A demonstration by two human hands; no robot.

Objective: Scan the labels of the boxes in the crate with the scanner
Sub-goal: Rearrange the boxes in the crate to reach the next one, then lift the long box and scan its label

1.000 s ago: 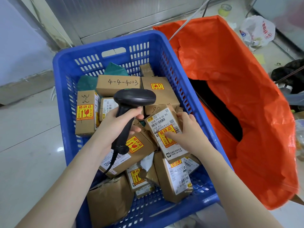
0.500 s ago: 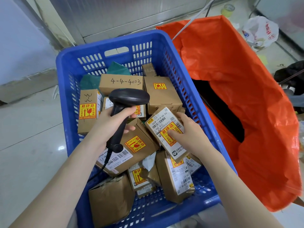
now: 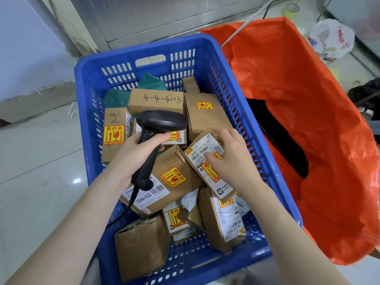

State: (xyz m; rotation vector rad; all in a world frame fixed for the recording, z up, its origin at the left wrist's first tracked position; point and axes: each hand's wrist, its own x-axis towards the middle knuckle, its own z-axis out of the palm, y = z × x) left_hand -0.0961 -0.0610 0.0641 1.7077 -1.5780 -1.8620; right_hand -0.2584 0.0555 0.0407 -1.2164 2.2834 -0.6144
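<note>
Labelled box (image 3: 207,161) near the crate's (image 3: 236,83) right wall, under the open right hand (image 3: 230,159). Scanner (image 3: 158,128) gripped in the closed left hand (image 3: 137,155). Roughly 10 boxes, scanned count probably unknowable here.

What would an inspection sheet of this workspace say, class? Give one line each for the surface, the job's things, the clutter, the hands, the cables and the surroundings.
Surface: pale tiled floor, glossy, bare on the left.
Job's things: blue crate holds a jumble of cardboard boxes; box marked 4-4-4003 lies at the back; labelled box tilted at mid-right.
Clutter: white plastic bag and tape roll on the floor at the back.
Hands: left hand grips the black scanner; right hand rests open on the labelled box.
Cables: scanner cord runs down past the left wrist.
Surroundings: orange sack open beside the crate; metal wall panel behind.
</note>
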